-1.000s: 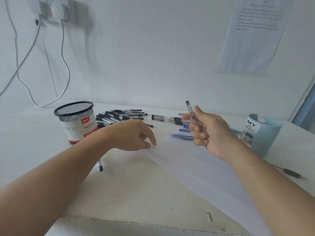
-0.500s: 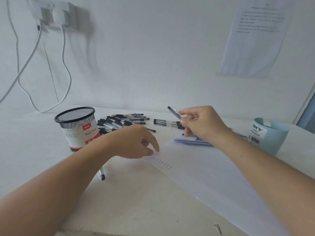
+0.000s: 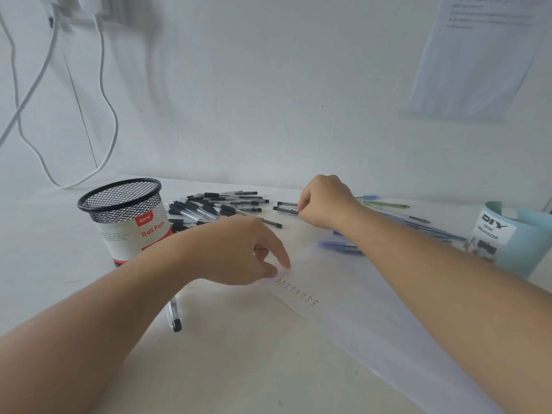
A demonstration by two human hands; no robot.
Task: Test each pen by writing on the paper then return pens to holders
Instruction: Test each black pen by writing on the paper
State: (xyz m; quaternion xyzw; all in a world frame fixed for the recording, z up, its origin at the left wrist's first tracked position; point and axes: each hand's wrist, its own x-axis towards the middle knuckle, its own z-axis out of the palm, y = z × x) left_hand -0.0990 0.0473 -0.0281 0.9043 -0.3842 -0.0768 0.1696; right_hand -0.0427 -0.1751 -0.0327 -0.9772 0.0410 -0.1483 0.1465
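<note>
Left hand presses the paper corner with a straight index finger. Right hand is curled at a small pen group, 12 o'clock from the paper; whether it pinches one cannot be told. Only a short column of marks is written and no pen stands in a holder, so most work is left. Mesh holder stands at 10 o'clock, organizer at 2 o'clock, with the pen pile at 11. One loose pen lies under the left forearm.

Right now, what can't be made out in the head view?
All head view.
Right hand grip: its back hides whether it pinches a black pen.
Marks on the paper: too small to read.
Wall sheet: text blurred, top cut by frame edge.
Blue organizer: right side cut by frame edge.
</note>
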